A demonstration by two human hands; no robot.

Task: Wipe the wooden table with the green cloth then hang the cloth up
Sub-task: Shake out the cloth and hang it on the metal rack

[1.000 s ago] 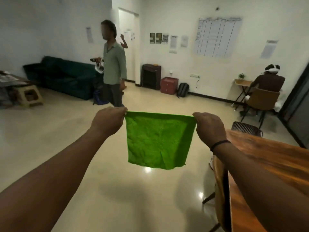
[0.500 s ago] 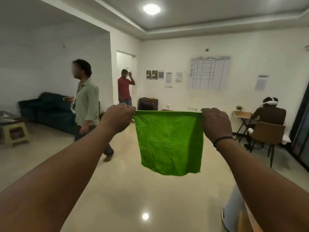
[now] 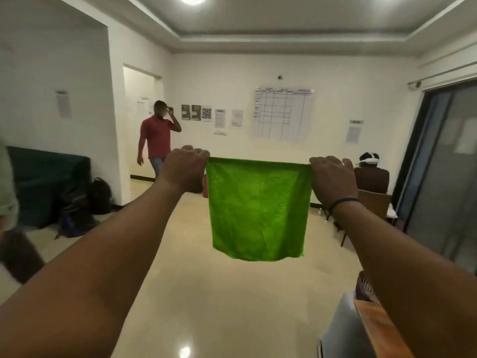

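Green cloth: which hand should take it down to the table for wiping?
Probably the right hand. The wooden table shows only at the lower right, under the right forearm. The left hand pinches the green cloth by its far corner and would have to cross over.

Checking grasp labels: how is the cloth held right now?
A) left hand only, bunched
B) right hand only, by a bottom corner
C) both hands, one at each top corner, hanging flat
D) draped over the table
C: the left hand and right hand each grip a top corner, and the cloth hangs spread between them in the air.
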